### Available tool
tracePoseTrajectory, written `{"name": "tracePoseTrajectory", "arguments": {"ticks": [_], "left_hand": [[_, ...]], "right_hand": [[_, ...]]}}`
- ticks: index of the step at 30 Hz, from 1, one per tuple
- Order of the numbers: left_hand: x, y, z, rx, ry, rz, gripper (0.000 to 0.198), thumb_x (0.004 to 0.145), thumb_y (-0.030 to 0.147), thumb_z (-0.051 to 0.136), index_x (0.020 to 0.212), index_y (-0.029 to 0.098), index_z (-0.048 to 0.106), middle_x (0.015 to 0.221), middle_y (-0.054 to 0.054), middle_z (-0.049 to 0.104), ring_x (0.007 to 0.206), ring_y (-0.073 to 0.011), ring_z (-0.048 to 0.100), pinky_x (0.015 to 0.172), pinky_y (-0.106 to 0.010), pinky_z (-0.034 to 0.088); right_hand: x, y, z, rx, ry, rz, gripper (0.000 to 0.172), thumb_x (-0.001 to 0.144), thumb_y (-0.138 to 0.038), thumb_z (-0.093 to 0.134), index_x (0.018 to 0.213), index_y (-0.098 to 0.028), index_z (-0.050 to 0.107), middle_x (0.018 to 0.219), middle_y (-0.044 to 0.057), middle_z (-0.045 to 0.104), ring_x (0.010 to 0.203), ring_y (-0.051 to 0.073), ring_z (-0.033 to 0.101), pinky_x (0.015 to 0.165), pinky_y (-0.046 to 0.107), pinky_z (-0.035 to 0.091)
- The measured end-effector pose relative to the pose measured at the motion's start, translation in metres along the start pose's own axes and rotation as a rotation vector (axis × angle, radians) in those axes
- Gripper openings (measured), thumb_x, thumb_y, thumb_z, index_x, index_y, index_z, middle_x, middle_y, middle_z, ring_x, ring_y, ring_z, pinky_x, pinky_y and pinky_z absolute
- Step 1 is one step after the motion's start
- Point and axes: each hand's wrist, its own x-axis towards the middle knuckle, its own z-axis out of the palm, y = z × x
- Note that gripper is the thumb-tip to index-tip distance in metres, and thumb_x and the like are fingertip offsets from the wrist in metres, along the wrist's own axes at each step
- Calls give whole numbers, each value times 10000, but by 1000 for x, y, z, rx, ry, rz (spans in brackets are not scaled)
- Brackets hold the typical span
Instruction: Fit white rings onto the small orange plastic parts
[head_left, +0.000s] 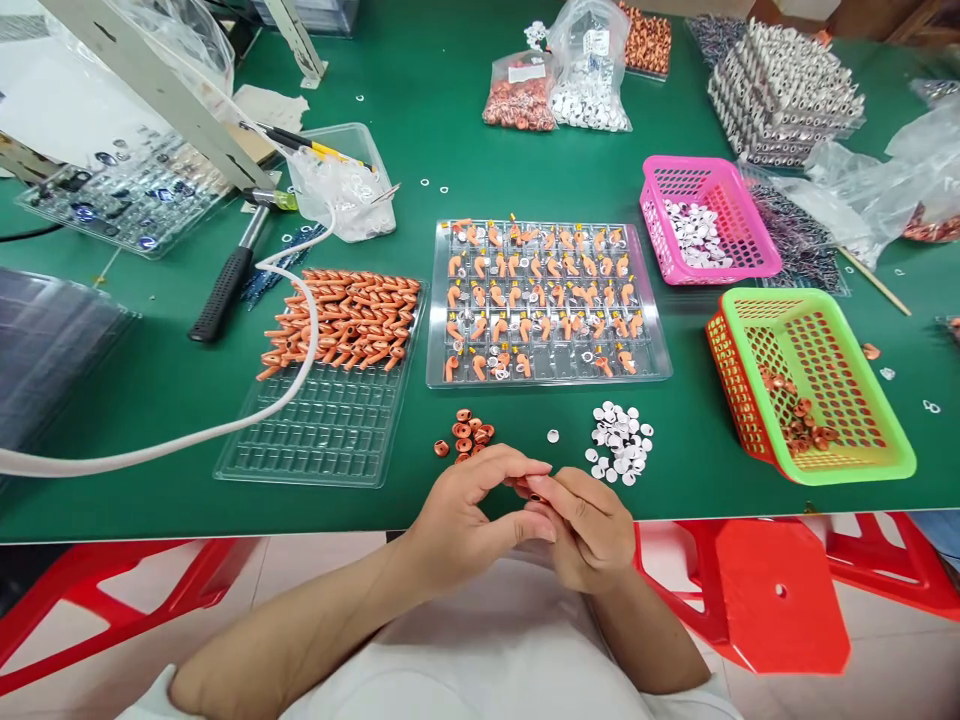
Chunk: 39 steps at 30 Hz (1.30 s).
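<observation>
My left hand point(469, 505) and my right hand point(592, 525) meet at the table's front edge. Pinched between their fingertips is a small orange-brown part point(535, 496), mostly covered by the fingers. Just beyond my left hand lies a small heap of round orange-brown pieces point(463, 430) with holes. White discs point(621, 440) are piled behind my right hand, and a single white disc point(553, 436) lies between the two heaps. Farther back, a clear compartment tray point(555, 368) holds rows of curved orange parts with yellow tips and white pieces.
At left, a clear tray point(315, 430) bears stacked orange tubes point(345, 315); a white cable point(296, 385) crosses it. A hammer point(225, 285) lies beyond. A green basket point(862, 440) and pink basket point(712, 175) stand right. Plastic bags point(592, 65) sit at the back.
</observation>
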Motion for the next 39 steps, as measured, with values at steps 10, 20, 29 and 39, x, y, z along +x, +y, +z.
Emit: {"name": "tracePoseTrajectory", "arguments": {"ticks": [10, 20, 29, 39], "left_hand": [[12, -4, -4, 387, 80, 301, 253, 861, 162, 708, 1097, 213, 631, 930, -31, 722, 843, -152, 650, 809, -291, 532], [17, 0, -10, 709, 59, 566, 209, 892, 82, 591, 1042, 213, 654, 841, -44, 712, 757, -162, 600, 767, -319, 538], [15, 8, -15, -102, 56, -124, 37, 832, 194, 715, 857, 191, 689, 810, -36, 751, 731, -162, 690, 694, -281, 565], [6, -3, -16, -512, 119, -451, 163, 768, 306, 793, 815, 165, 727, 793, -38, 703, 693, -126, 625, 653, -244, 539]], "right_hand": [[15, -2, -1, 784, 188, 1002, 285, 805, -472, 738, 796, -190, 780, 555, -10, 553, 415, 69, 428, 342, 185, 307], [19, 1, 5, 775, 195, 1053, 392, 761, -492, 761, 624, -146, 639, 490, -57, 418, 402, 49, 327, 363, 192, 217], [3, 1, -5, 485, 124, 801, 245, 977, -360, 543, 1045, -210, 724, 712, -6, 559, 554, 85, 509, 462, 205, 392], [18, -10, 4, 211, -11, 543, 148, 925, -227, 620, 1045, -232, 706, 848, 34, 658, 677, 126, 599, 558, 243, 516]]}}
